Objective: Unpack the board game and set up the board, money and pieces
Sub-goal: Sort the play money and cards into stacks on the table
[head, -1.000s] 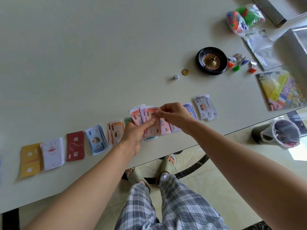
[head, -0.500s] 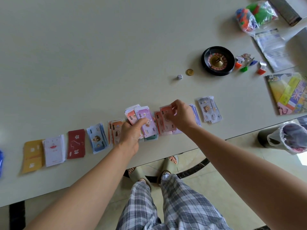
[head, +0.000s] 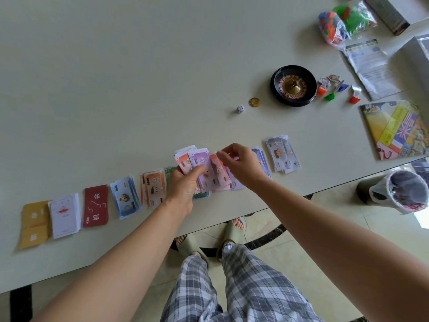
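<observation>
The left hand [head: 184, 184] curls around a fan of bills [head: 199, 162] near the table's [head: 116, 77] front edge. The right hand [head: 242, 166] pinches a pink bill [head: 219, 175] in that fan. The board [head: 394, 129] lies folded at the right edge.

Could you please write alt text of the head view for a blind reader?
The left hand holds a fan of play banknotes over a table while the right hand pinches one pink note. Beyond the sorted piles along the near edge sits a roulette wheel.
</observation>
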